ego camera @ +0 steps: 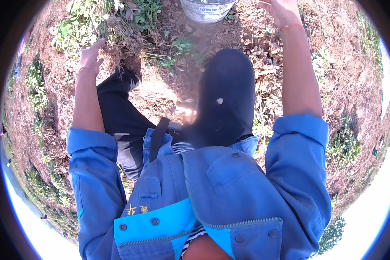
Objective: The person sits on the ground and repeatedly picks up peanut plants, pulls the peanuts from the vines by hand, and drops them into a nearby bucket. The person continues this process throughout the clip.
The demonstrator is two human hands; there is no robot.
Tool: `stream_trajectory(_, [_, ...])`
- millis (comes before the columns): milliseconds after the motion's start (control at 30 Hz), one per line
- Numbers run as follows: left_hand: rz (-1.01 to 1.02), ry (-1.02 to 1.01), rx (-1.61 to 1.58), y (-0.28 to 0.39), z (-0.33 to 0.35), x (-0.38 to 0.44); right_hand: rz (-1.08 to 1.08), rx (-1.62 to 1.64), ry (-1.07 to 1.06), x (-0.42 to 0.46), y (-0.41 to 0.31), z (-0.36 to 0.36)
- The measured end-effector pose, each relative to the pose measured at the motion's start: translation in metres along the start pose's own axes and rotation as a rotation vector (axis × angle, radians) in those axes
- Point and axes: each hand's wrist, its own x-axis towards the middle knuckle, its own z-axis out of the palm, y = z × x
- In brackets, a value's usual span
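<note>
At the upper left is my left hand (91, 58), its fingers apart, beside a heap of uprooted leafy plants (126, 35) with stringy roots and soil. Nothing shows in its grasp. My right hand (283, 11), with a thin red cord at the wrist, is at the top edge, right of a whitish bucket (208, 10). The frame cuts off part of this hand, so whether it holds something cannot be told. Small pale pods (259, 52), apparently peanuts, lie on the soil below it. The bucket bears printing, and its top is cut off.
My bent knee (229, 68) in dark trousers rises between my arms; a small pale bit (220, 101) lies on it. Green sprigs (183, 45) lie on the dirt ahead. Dry leaves (269, 81) cover the ground to the right, with rows of low plants (36, 87) farther out.
</note>
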Motion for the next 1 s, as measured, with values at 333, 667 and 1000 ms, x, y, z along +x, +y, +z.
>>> stream_trajectory(333, [0.187,-0.589,0.667,-0.041,0.045,-0.021,0.173,-0.954,-0.219,-0.232,0.297,-0.037])
stream_trajectory(667, [0.206,-0.605,0.709,-0.090,0.076,-0.069,0.102,-1.150,0.363,-0.178,0.220,-0.112])
stream_trajectory(1000, [0.431,-0.389,0.456,-0.030,0.095,-0.125,0.095,-1.051,0.148,-0.233,0.204,-0.145])
